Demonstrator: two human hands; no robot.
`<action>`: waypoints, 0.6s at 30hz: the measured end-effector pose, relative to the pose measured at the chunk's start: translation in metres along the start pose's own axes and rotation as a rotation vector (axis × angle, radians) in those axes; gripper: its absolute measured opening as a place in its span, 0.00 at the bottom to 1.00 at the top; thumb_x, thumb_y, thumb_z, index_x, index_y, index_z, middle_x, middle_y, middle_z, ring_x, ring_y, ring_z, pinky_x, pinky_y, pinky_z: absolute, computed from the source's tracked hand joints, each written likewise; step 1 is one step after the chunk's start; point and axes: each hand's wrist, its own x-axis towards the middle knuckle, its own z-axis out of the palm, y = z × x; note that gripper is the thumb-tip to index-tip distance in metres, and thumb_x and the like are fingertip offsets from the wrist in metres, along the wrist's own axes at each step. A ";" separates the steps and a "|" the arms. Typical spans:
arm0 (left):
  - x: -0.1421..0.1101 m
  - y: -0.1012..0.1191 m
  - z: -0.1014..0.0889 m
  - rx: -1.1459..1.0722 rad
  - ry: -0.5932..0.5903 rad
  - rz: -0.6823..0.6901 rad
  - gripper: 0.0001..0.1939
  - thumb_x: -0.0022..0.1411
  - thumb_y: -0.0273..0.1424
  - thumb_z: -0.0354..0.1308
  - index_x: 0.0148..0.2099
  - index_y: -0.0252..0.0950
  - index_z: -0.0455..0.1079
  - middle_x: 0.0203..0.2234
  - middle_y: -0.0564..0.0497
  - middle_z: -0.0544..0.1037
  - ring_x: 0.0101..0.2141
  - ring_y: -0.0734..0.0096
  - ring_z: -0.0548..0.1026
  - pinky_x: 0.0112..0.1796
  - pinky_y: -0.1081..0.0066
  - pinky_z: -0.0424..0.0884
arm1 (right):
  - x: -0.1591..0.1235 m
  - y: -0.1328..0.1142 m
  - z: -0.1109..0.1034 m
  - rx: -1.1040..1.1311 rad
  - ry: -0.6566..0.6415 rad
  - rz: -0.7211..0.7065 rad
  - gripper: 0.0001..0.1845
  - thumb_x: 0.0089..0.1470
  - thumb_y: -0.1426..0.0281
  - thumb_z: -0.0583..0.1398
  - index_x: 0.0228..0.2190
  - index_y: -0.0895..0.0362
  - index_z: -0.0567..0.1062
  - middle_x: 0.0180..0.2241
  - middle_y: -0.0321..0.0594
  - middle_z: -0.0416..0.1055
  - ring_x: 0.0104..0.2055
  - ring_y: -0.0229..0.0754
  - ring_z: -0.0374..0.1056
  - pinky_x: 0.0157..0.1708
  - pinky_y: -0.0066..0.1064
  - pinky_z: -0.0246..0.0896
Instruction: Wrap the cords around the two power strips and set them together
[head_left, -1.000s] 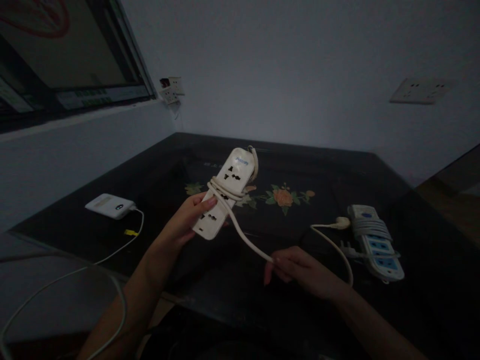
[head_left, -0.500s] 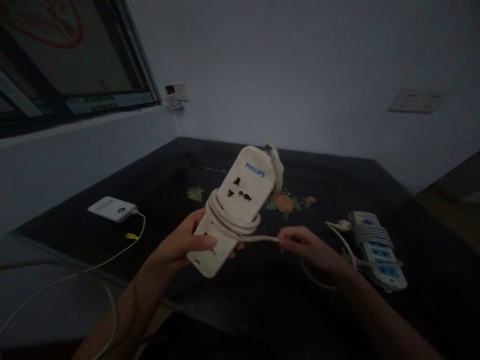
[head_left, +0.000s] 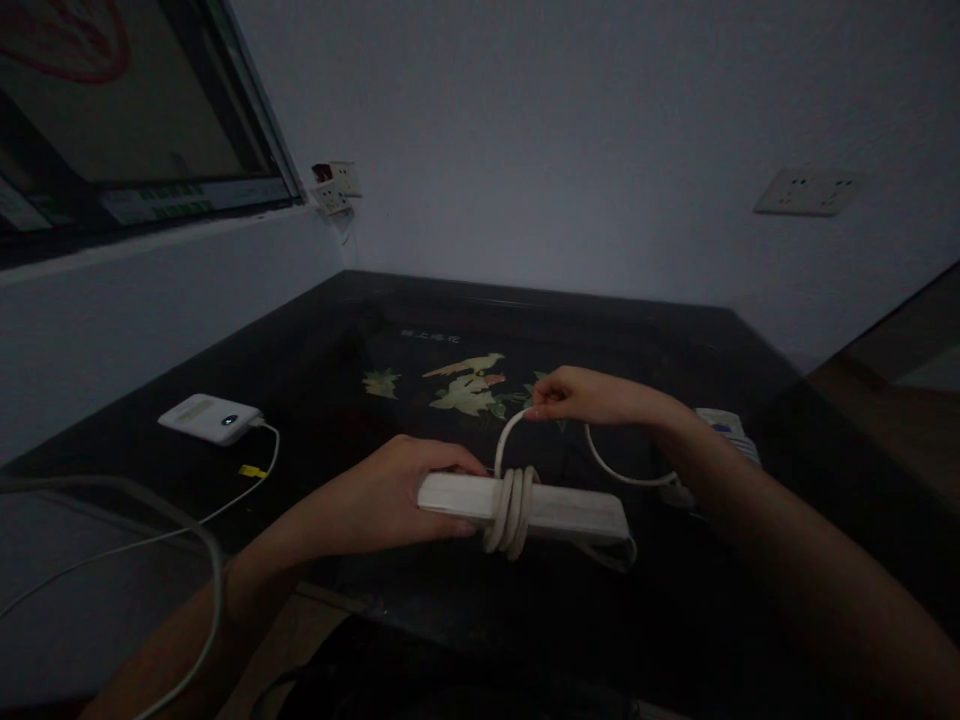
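Observation:
My left hand [head_left: 405,495] is closed round the left end of a white power strip [head_left: 577,512], which is turned on its narrow side above the table. Several loops of its white power cord [head_left: 513,515] are wound about the strip's middle. From the loops the cord rises in a curve to my right hand [head_left: 574,395], whose fingers pinch it just behind the strip. Past those fingers the cord hangs in a slack bend to the right, partly hidden by my right forearm.
A second power strip [head_left: 724,425] with grey cord lies at right, mostly behind my forearm. At left a white box-shaped device [head_left: 208,418] trails a thin white cable [head_left: 271,460] off the table. Wall sockets [head_left: 806,192] sit above the black table [head_left: 315,340].
The power strip has turned from face-on to edge-on and dropped lower. My right hand has moved up and slightly left, from beside the strip to behind it, still pinching the cord.

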 end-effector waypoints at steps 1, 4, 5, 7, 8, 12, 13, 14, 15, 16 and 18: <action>0.002 -0.003 0.002 0.051 0.036 -0.027 0.16 0.53 0.35 0.64 0.46 0.39 0.73 0.36 0.52 0.79 0.34 0.70 0.75 0.34 0.75 0.66 | -0.003 -0.007 -0.004 -0.017 0.031 0.028 0.15 0.54 0.62 0.58 0.23 0.60 0.71 0.19 0.31 0.59 0.22 0.32 0.53 0.22 0.26 0.45; 0.012 -0.013 0.009 0.160 0.139 -0.114 0.13 0.55 0.34 0.61 0.44 0.39 0.73 0.35 0.53 0.79 0.33 0.69 0.76 0.33 0.74 0.66 | -0.013 -0.028 -0.008 -0.057 0.119 0.100 0.12 0.56 0.67 0.56 0.24 0.59 0.70 0.20 0.33 0.61 0.22 0.32 0.55 0.23 0.27 0.46; 0.016 -0.016 0.011 0.180 0.176 -0.139 0.12 0.55 0.34 0.61 0.43 0.39 0.73 0.34 0.53 0.79 0.34 0.69 0.76 0.33 0.74 0.66 | -0.016 -0.035 -0.007 -0.060 0.139 0.119 0.11 0.56 0.68 0.55 0.24 0.59 0.69 0.20 0.33 0.62 0.22 0.33 0.56 0.23 0.27 0.47; 0.023 -0.023 0.014 0.196 0.251 -0.171 0.10 0.56 0.33 0.60 0.42 0.38 0.73 0.34 0.53 0.80 0.33 0.68 0.77 0.32 0.73 0.66 | -0.021 -0.046 -0.002 -0.047 0.165 0.143 0.09 0.56 0.70 0.54 0.27 0.59 0.69 0.20 0.33 0.63 0.22 0.33 0.57 0.23 0.27 0.47; 0.026 -0.026 0.015 0.197 0.289 -0.181 0.10 0.56 0.34 0.60 0.42 0.38 0.72 0.34 0.52 0.80 0.33 0.68 0.77 0.31 0.73 0.66 | -0.024 -0.050 0.002 -0.032 0.177 0.146 0.08 0.57 0.70 0.54 0.28 0.59 0.69 0.20 0.33 0.63 0.22 0.33 0.57 0.22 0.27 0.47; 0.037 -0.035 0.017 0.198 0.439 -0.195 0.13 0.54 0.35 0.61 0.42 0.37 0.70 0.33 0.51 0.79 0.32 0.66 0.77 0.31 0.72 0.66 | -0.030 -0.057 0.024 0.075 0.250 0.106 0.08 0.60 0.69 0.51 0.32 0.58 0.68 0.20 0.33 0.63 0.22 0.35 0.57 0.23 0.27 0.47; 0.039 -0.037 0.017 0.195 0.479 -0.195 0.13 0.54 0.35 0.61 0.41 0.36 0.70 0.32 0.50 0.79 0.31 0.66 0.76 0.31 0.71 0.66 | -0.030 -0.058 0.031 0.115 0.264 0.096 0.08 0.60 0.69 0.50 0.32 0.58 0.67 0.20 0.33 0.62 0.22 0.35 0.57 0.23 0.27 0.47; 0.042 -0.038 0.017 0.184 0.519 -0.193 0.13 0.54 0.35 0.61 0.41 0.36 0.70 0.32 0.50 0.79 0.31 0.66 0.76 0.30 0.71 0.66 | -0.030 -0.058 0.038 0.155 0.276 0.090 0.08 0.61 0.70 0.50 0.31 0.57 0.66 0.20 0.33 0.62 0.22 0.35 0.57 0.23 0.27 0.47; 0.044 -0.039 0.017 0.163 0.557 -0.187 0.13 0.54 0.35 0.61 0.41 0.36 0.70 0.32 0.50 0.79 0.31 0.66 0.76 0.31 0.71 0.67 | -0.030 -0.059 0.045 0.194 0.291 0.090 0.08 0.61 0.71 0.50 0.30 0.57 0.65 0.21 0.33 0.61 0.22 0.34 0.57 0.23 0.27 0.47; 0.046 -0.040 0.017 0.128 0.591 -0.178 0.12 0.54 0.35 0.61 0.40 0.35 0.70 0.31 0.50 0.79 0.32 0.66 0.76 0.31 0.71 0.67 | -0.030 -0.059 0.052 0.231 0.305 0.098 0.08 0.61 0.71 0.49 0.29 0.57 0.64 0.21 0.32 0.61 0.22 0.34 0.57 0.22 0.27 0.47; 0.050 -0.042 0.016 0.034 0.634 -0.160 0.11 0.53 0.34 0.62 0.39 0.35 0.70 0.31 0.51 0.78 0.32 0.67 0.76 0.33 0.71 0.68 | -0.031 -0.059 0.065 0.314 0.335 0.113 0.08 0.61 0.72 0.49 0.29 0.56 0.62 0.21 0.31 0.59 0.22 0.34 0.57 0.22 0.26 0.47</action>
